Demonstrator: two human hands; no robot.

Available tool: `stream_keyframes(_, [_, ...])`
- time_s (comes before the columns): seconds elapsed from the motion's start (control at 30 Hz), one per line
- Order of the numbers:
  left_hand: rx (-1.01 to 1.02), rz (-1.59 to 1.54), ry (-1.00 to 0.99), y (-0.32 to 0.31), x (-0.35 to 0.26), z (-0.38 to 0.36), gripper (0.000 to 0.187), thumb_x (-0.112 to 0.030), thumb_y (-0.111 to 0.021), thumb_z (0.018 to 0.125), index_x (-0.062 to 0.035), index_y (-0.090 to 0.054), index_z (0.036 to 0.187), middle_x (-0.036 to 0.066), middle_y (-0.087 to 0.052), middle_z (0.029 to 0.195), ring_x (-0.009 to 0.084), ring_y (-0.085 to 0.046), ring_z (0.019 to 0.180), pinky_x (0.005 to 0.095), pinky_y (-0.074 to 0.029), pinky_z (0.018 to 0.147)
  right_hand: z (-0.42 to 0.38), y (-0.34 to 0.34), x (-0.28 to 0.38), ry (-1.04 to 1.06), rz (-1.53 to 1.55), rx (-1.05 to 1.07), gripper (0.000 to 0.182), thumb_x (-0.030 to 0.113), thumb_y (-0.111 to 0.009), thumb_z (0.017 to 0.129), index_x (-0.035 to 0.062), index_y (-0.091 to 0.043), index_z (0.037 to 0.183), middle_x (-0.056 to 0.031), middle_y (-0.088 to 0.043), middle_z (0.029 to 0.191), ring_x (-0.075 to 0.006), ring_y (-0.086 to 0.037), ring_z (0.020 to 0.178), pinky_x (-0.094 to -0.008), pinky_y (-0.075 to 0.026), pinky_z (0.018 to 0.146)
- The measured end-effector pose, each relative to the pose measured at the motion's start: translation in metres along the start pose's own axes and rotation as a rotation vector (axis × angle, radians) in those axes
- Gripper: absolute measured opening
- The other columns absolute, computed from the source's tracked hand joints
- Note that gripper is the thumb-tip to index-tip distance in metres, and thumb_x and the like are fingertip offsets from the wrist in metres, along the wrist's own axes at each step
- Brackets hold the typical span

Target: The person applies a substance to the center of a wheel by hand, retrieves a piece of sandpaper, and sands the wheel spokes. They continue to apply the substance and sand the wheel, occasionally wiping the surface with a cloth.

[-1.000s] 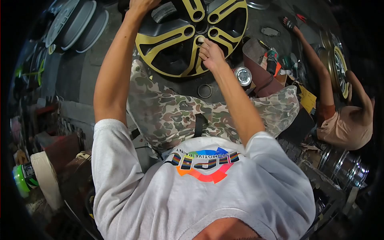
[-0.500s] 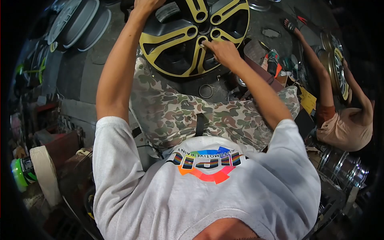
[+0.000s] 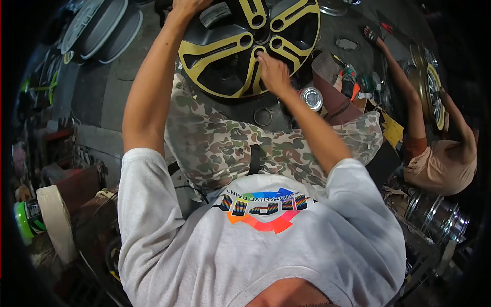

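Note:
A car wheel rim point(image 3: 215, 59) with black pockets and gold spoke faces lies in front of my knees at the top of the view. My right hand point(image 3: 274, 71) is at its lower spoke, with curled fingers at the bolt hole beside the centre bore. Whatever those fingers may pinch is too small to make out. At the wheel's upper left edge is my left hand point(image 3: 190, 5), cut off by the frame's top, its fingers hidden.
A can point(image 3: 311, 99) stands right of my right forearm, near a brown sheet point(image 3: 325, 77) and a green-and-red power tool point(image 3: 349, 82). At right, another person point(image 3: 440, 163) handles a gold-rimmed wheel point(image 3: 433, 94). Grey wheels point(image 3: 105, 30) stand at upper left. A ring point(image 3: 263, 117) lies on the floor.
My right hand has shifted slightly left and down around the bolt hole, its forearm swinging inward and uncovering the can. My left hand and the wheel stay almost the same.

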State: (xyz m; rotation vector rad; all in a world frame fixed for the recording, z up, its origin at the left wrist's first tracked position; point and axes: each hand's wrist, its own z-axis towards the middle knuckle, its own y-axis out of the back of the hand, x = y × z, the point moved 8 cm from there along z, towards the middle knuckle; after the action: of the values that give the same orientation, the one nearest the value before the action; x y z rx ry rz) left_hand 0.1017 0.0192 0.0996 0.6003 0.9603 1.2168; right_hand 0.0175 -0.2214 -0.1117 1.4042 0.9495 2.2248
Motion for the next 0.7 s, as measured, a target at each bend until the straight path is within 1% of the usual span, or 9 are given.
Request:
stream_keyframes(0.03, [-0.043,-0.028,-0.033,0.004,-0.004,-0.003,0.072,-0.064,-0.059,0.096,0.0049,-0.073,0.080,0.029,-0.070,0.079,0.0433,-0.071,0.079,0.0510,-0.055,0.069,-0.012,-0.007,-0.001,-0.024,0.161,-0.129,0.028,0.024,-0.056,0.103,0.0088,-0.070,0.124,-0.0226,-0.073,0.105,-0.0472,-0.068,0.096,-0.0526,-0.054,0.086])
stream_keyframes(0.1, [-0.082,-0.050,-0.066,0.007,-0.004,-0.003,0.071,-0.063,-0.059,0.096,0.0050,-0.073,0.080,0.029,-0.070,0.079,0.0433,-0.071,0.079,0.0509,-0.055,0.070,-0.030,-0.006,0.009,-0.111,0.259,-0.162,0.030,0.023,-0.055,0.104,0.0091,-0.069,0.127,-0.0209,-0.072,0.111,-0.0459,-0.068,0.099,-0.0511,-0.054,0.087])
stream_keyframes(0.17, [-0.002,0.036,-0.014,-0.005,0.000,0.001,0.070,-0.063,-0.060,0.096,0.0045,-0.073,0.082,0.029,-0.070,0.081,0.0434,-0.071,0.081,0.0507,-0.055,0.072,-0.024,0.005,0.007,-0.012,0.238,-0.119,0.031,0.024,-0.053,0.105,0.0086,-0.068,0.128,-0.0188,-0.073,0.112,-0.0445,-0.068,0.101,-0.0503,-0.054,0.086])
stream_keyframes(0.23, [-0.054,0.003,-0.051,-0.002,-0.003,0.002,0.070,-0.063,-0.060,0.096,0.0048,-0.073,0.083,0.028,-0.071,0.083,0.0438,-0.071,0.083,0.0504,-0.055,0.074,-0.011,0.004,0.001,-0.083,0.153,-0.020,0.031,0.024,-0.052,0.106,0.0090,-0.068,0.128,-0.0210,-0.072,0.113,-0.0442,-0.068,0.102,-0.0496,-0.054,0.086])
stream_keyframes(0.3, [-0.025,-0.041,-0.012,0.003,-0.002,-0.002,0.071,-0.063,-0.060,0.095,0.0057,-0.072,0.083,0.028,-0.071,0.083,0.0440,-0.071,0.082,0.0503,-0.055,0.074,-0.013,-0.010,-0.003,-0.141,0.174,-0.116,0.032,0.025,-0.051,0.107,0.0094,-0.068,0.129,-0.0230,-0.071,0.114,-0.0448,-0.068,0.103,-0.0488,-0.055,0.086])
stream_keyframes(0.37, [-0.021,-0.041,0.022,0.008,-0.002,-0.004,0.072,-0.064,-0.061,0.094,0.0061,-0.072,0.081,0.028,-0.071,0.082,0.0436,-0.071,0.082,0.0503,-0.055,0.073,-0.031,-0.012,0.015,-0.069,0.270,-0.373,0.033,0.026,-0.051,0.107,0.0087,-0.068,0.131,-0.0234,-0.073,0.108,-0.0463,-0.068,0.100,-0.0497,-0.054,0.086])
stream_keyframes(0.4, [-0.097,-0.022,-0.074,-0.002,0.005,0.000,0.071,-0.063,-0.061,0.094,0.0057,-0.072,0.081,0.028,-0.070,0.081,0.0436,-0.071,0.082,0.0503,-0.055,0.073,-0.034,-0.016,0.012,-0.110,0.296,-0.338,0.034,0.026,-0.051,0.107,0.0085,-0.068,0.131,-0.0235,-0.073,0.109,-0.0459,-0.068,0.101,-0.0496,-0.054,0.086])
stream_keyframes(0.53, [-0.007,0.015,-0.026,-0.006,-0.003,0.004,0.071,-0.063,-0.061,0.095,0.0056,-0.072,0.080,0.028,-0.070,0.080,0.0447,-0.071,0.080,0.0504,-0.055,0.072,-0.016,-0.012,0.004,-0.306,0.174,-0.113,0.034,0.025,-0.051,0.107,0.0071,-0.067,0.131,-0.0241,-0.070,0.119,-0.0430,-0.068,0.110,-0.0476,-0.054,0.091])
stream_keyframes(0.7, [-0.040,0.004,-0.011,0.007,-0.002,0.000,0.071,-0.063,-0.060,0.095,0.0052,-0.072,0.080,0.029,-0.070,0.081,0.0436,-0.071,0.080,0.0501,-0.055,0.070,-0.032,-0.022,0.024,-0.294,0.331,-0.313,0.038,0.026,-0.047,0.108,0.0030,-0.067,0.130,-0.0256,-0.070,0.118,-0.0445,-0.066,0.111,-0.0465,-0.052,0.095])
